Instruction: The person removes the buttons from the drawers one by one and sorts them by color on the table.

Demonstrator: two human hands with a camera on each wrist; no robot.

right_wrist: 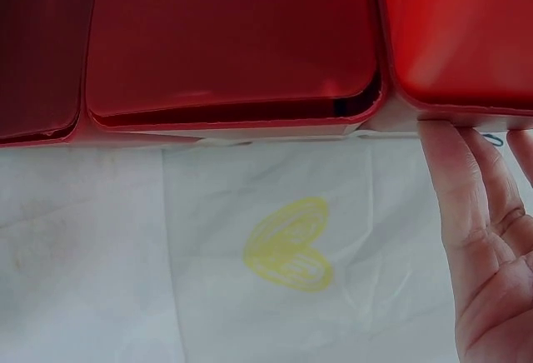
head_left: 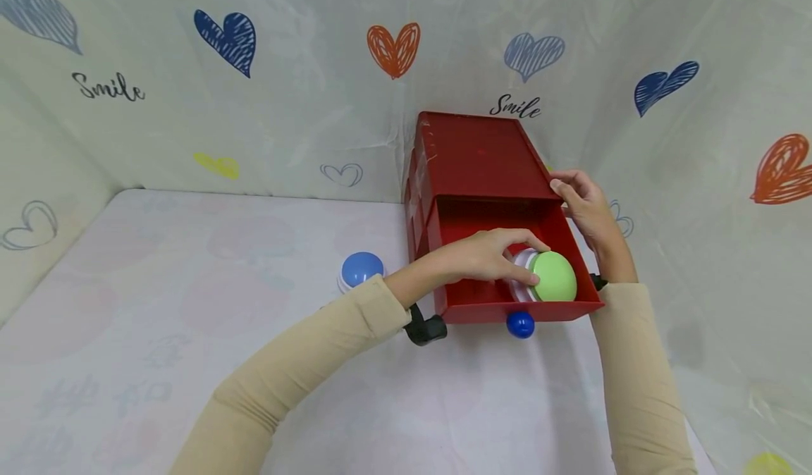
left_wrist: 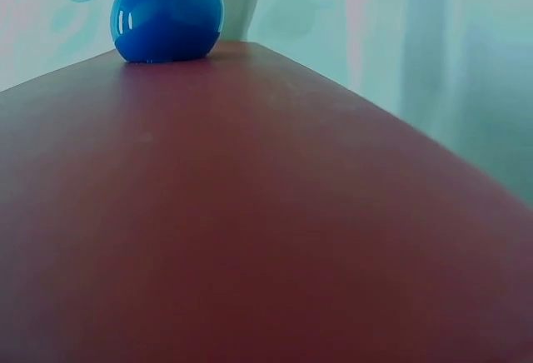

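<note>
My left hand (head_left: 491, 253) reaches into the pulled-out red drawer (head_left: 520, 312) and holds a green-domed push button (head_left: 556, 278) with a white base, thumb and fingers on its left side. The button is tilted, its dome facing right. My right hand (head_left: 586, 207) touches the front right corner of the red drawer cabinet (head_left: 482, 156). In the right wrist view its fingers (right_wrist: 456, 180) lie fairly straight against the cabinet's edge. A round blue knob (left_wrist: 166, 13) projects from the drawer front; the left wrist view shows no hand.
A blue-domed push button (head_left: 362, 268) with a white base stands on the white table (head_left: 190, 320), left of the cabinet and partly behind the left forearm. A pale curtain (head_left: 304, 73) printed with hearts and the word Smile hangs behind and to the sides.
</note>
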